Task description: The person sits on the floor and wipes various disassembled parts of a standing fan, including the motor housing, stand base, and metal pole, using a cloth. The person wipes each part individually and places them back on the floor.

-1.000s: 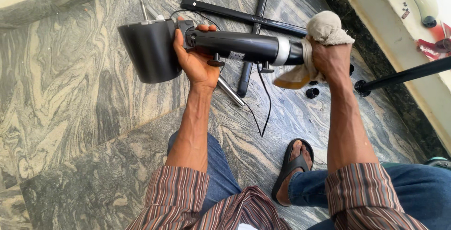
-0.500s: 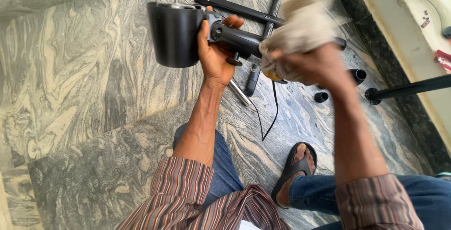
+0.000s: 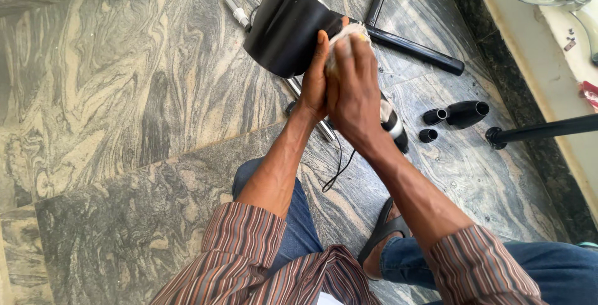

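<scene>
bright, even daylight, soft shadows, sharp focus, slight wide-angle stretch at edges.

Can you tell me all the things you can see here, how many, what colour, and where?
Cylinder housing: one, black, top centre, on the floor.
Cloth: one, pale, pressed against the housing under the right hand.
Tubes: several, black, lying on the floor at top right.
Short caps: three, black, at right.
Cable: one, thin, black, centre.
Floor: grey marbled stone.
Sandal: one, dark, bottom centre.
Left hand: steadies the housing.
Right hand: holds the cloth.
</scene>
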